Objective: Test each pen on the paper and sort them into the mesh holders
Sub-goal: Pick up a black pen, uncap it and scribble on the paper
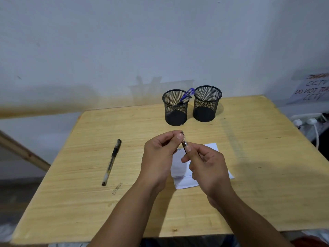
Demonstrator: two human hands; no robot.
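Head view shows a pale wooden tabletop (249, 202) with everything placed against the white paper (183, 180) near its middle. Beyond the paper stand two black mesh holders: the left holder (175, 107) has a blue pen (187, 93) and a dark one leaning in it, the right holder (206, 104) looks empty. Well left of the paper lies a black gel pen (111, 162), capped, its long axis running toward the holders. Just above the paper, the left hand (158, 157) pinches a clear cap (182, 136) while the right hand (206, 168) has its grip round a dark pen (185, 147), whose axis tilts up toward the cap. My guess is uncapping; the paper sits directly beneath, nearest the right hand.
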